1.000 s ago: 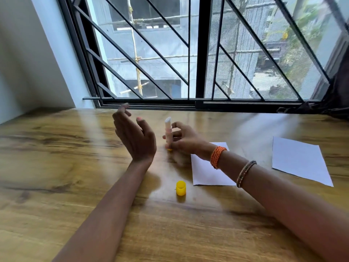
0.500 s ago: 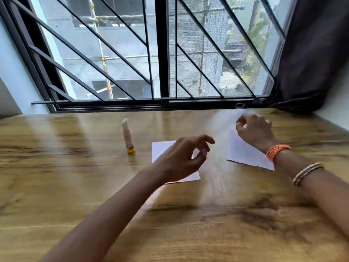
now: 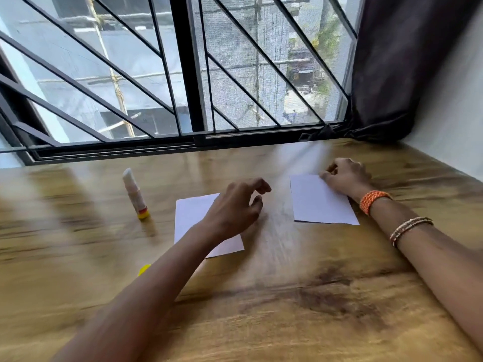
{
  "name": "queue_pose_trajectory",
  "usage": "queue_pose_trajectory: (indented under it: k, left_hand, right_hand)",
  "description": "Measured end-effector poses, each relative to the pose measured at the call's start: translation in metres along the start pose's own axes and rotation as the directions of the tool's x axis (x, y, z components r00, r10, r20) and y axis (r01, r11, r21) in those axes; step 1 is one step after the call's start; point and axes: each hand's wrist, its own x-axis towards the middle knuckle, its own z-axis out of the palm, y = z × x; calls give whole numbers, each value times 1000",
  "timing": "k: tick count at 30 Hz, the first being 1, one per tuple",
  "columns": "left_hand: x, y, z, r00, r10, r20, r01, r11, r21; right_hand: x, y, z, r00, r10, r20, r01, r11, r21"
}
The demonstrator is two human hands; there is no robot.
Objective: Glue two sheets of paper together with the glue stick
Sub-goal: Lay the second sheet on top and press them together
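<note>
Wooden worktop (image 3: pixel 261 309) under the barred window (image 3: pixel 183 74), that's my setup. So the glue stick (image 3: pixel 134 193) is out of my hands now: a second ago I was holding it up with my right, and now it's standing upright by itself, uncapped, well off to the left of my left hand. Its yellow cap (image 3: pixel 144 269) is poking out just beside my left forearm, nearer me.

My right hand (image 3: pixel 346 177) has jumped over to the far sheet (image 3: pixel 320 202), and the fingers are curled down on its top right corner. Looks like I'm pinching the edge, but my knuckles hide the fingertips so I can't swear to it. My left hand (image 3: pixel 236 209) has swung across too and hovers over the near sheet (image 3: pixel 194 219), fingers loosely bent, holding nothing. Can't tell if it touches the paper.

The two sheets are apart, with bare wood between them. My guess is the gluing part is done or paused and next I bring the right sheet over onto the left one. Dark curtain (image 3: pixel 392 61) bunched up beyond my right hand.
</note>
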Motion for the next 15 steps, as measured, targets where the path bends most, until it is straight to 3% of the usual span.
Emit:
queue_pose_trajectory:
  k: [11, 15]
  left_hand:
    - [-3, 2, -1, 1000, 0, -5, 0, 996, 86]
    - [-2, 1, -9, 998, -8, -57, 18, 984, 178]
  right_hand:
    - [-4, -6, 1, 998, -51, -37, 55, 994, 99]
    - [-4, -12, -2, 995, 29, -92, -8, 975, 220]
